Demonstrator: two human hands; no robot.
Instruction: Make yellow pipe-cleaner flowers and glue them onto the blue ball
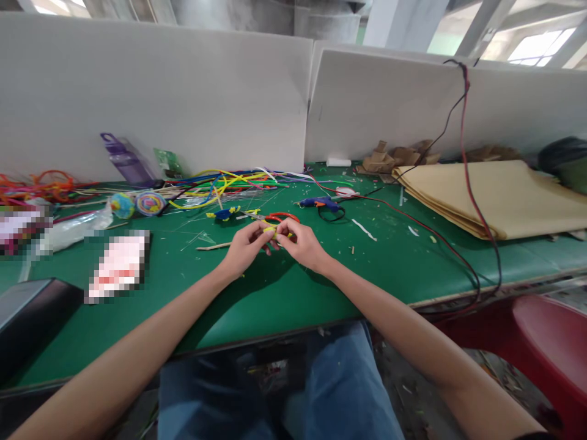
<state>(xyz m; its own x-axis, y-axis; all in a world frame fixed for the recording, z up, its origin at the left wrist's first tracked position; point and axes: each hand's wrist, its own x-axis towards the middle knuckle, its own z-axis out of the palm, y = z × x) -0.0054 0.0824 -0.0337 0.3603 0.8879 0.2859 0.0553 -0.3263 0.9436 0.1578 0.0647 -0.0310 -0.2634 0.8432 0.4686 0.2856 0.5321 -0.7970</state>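
My left hand (250, 245) and my right hand (296, 242) meet over the green table, fingertips pinched on a small yellow piece (271, 230) between them. Its exact kind is mostly hidden by the fingers. Just behind the hands lie scissors with red-orange handles (283, 216), blades toward the left. Left of the scissors rests a small blue and yellow piece (223, 214) with a stick in it. A thin wooden stick (213, 247) lies beside my left hand. Farther right is a blue glue gun (321, 203) with an orange trigger.
Colourful pipe cleaners or cords (229, 183) lie along the white partition (183, 91). A purple bottle (128, 162) leans there. Brown paper sheets (495, 195) and a red-black cable (465, 153) occupy the right. A black box (41, 311) sits at left; a red chair (550, 342) stands at right.
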